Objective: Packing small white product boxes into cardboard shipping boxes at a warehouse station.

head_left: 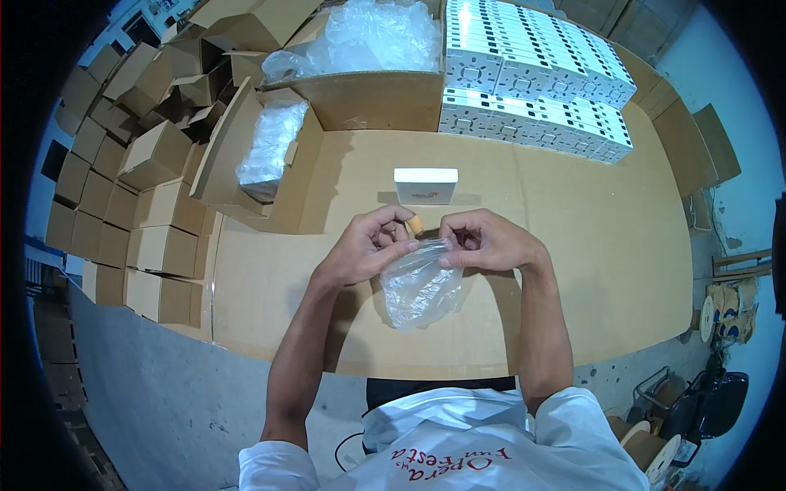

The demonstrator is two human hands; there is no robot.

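Cardboard covers the table (573, 270), above which the left hand (368, 245) and right hand (483, 240) pinch the mouth of a clear plastic bag (417, 286), seemingly light, limp, slippery, best gripped at its rim.

Setting was a packing workshop or small warehouse. The bench (573, 270) was covered in flat cardboard. Folded brown cartons (123, 204) were stacked along the left; rows of identical white boxes (532, 74) were stacked at the far edge. Bare concrete floor (164, 409); what looked like cable spools (725, 307) stood at right, though the rim distorted them.
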